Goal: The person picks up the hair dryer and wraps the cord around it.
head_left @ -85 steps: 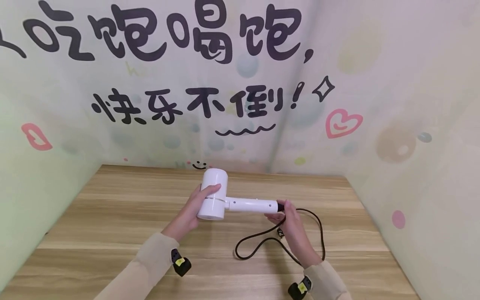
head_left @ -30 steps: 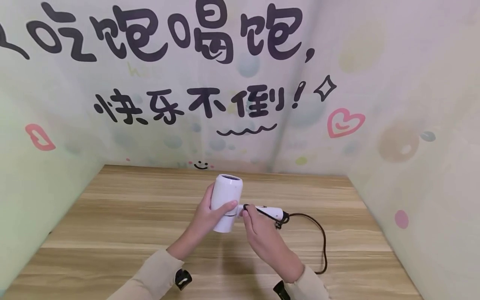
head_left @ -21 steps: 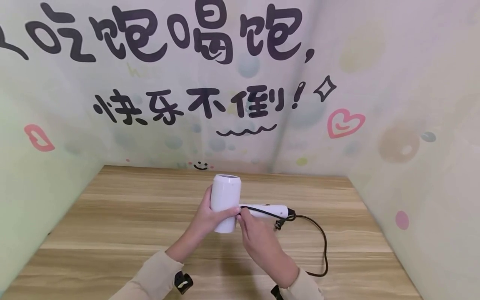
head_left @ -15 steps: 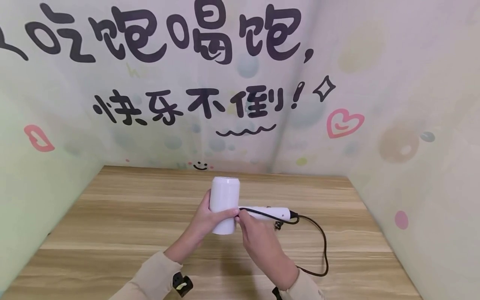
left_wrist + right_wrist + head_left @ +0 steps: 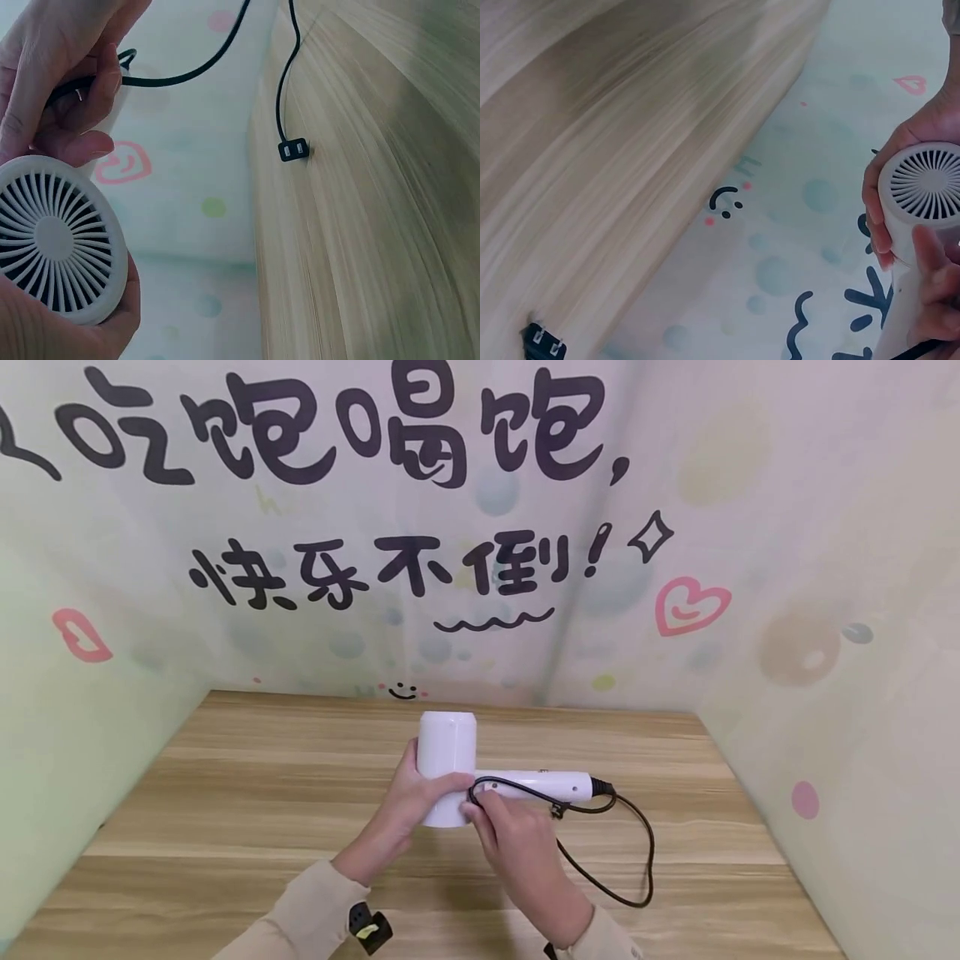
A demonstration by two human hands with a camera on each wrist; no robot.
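Observation:
A white hair dryer [image 5: 447,743] is held over the table, its barrel upright and its handle [image 5: 555,783] pointing right. My left hand [image 5: 405,802] grips the barrel, thumb across its front. My right hand [image 5: 528,852] pinches the black power cord [image 5: 651,860] where the handle meets the barrel. From the handle's end, the cord doubles back along the handle to these fingers, then loops off to the right. The two-pin plug [image 5: 294,149] hangs from the cord in the left wrist view. The slotted air-intake grille [image 5: 928,184] shows in the right wrist view.
Below the hands spreads a wood-grain table [image 5: 247,793]. Its back edge meets a wall covering [image 5: 337,643] printed with dark lettering and pastel spots. Similar pale panels rise at the left and right sides.
My right hand has moved from the handle's cord end to beside the barrel, bringing cord back along the handle. The barrel has turned in my left hand and now stands slightly further right.

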